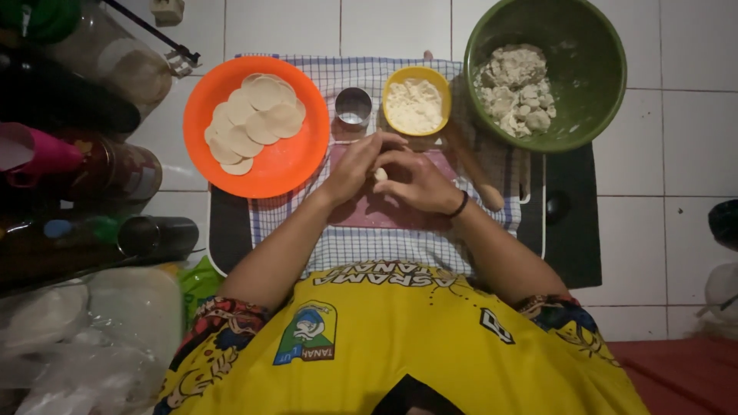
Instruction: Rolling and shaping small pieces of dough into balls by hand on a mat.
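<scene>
My left hand and my right hand meet over a pinkish board, cupped together around a small pale ball of dough. Just beyond the hands stand a round metal cutter and a small yellow bowl of flour. An orange plate to the left holds several flat round dough discs. A green bowl at the far right holds lumps of dough. A wooden rolling pin lies to the right of my right hand.
A checked cloth and a dark mat lie on the white tiled floor. Bottles, jars and a dark cylinder crowd the left side. Plastic bags sit at lower left.
</scene>
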